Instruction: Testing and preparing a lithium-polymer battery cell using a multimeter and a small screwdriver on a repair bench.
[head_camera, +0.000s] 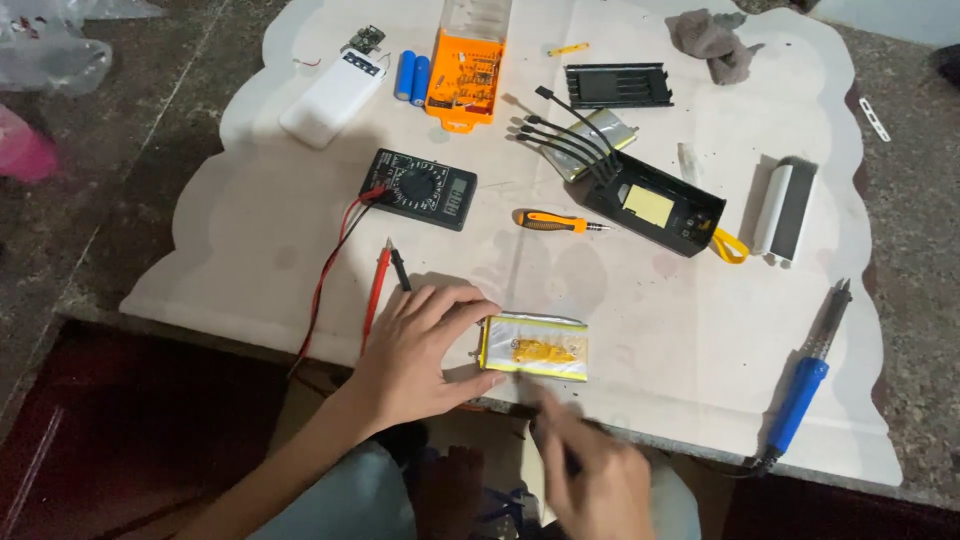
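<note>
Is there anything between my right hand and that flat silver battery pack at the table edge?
Nothing visible. The right hand is blurred just below the battery pack, with only bare table edge between them; the left hand touches its left end.

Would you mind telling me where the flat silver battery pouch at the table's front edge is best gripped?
Probably by its two long edges near the free right end, coming from above. The battery pouch lies flat and thin on the white mat, and the left hand already covers its left end. The right hand is blurred, just below it.
</note>
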